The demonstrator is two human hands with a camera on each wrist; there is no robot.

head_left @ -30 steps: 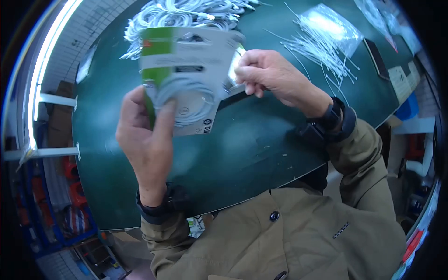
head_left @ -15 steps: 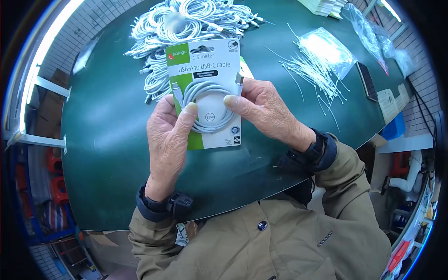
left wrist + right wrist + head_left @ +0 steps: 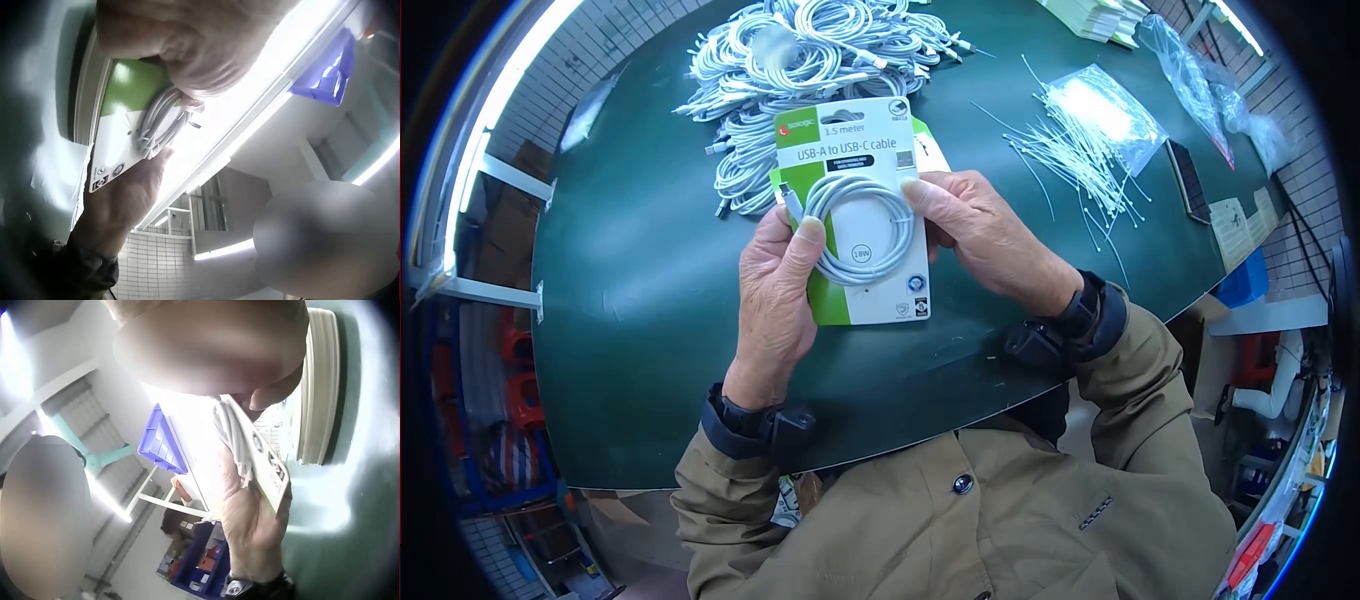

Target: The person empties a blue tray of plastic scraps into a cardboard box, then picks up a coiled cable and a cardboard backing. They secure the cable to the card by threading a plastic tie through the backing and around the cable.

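Note:
A white and green cable card (image 3: pixel 830 304) is held upright between both hands in the head view, a coiled grey-white cable (image 3: pixel 824 262) on its front. The left hand (image 3: pixel 775 290) grips the card's left edge, thumb on the coil beside the plug. At the upper right edge, the right hand (image 3: pixel 1005 240) pinches card and cable, thumb in front and fingers behind; the second plug is hidden there. The left wrist view shows the coil (image 3: pixel 164 119) on the card (image 3: pixel 115 140). In the right wrist view the card (image 3: pixel 275 481) is seen nearly edge-on.
Behind the card, a heap of coiled cables (image 3: pixel 745 100) lies on the green table (image 3: pixel 640 330). Loose white ties (image 3: pixel 1080 160) and a clear bag (image 3: pixel 1115 110) lie to the right, beside a dark phone (image 3: pixel 1188 180). A stack of cards (image 3: pixel 1095 18) stands at the back.
Since one second ago, the right hand has come onto the card, which has turned to face the camera. Over the last half second, card and left hand shifted slightly right, and the right thumb moved up.

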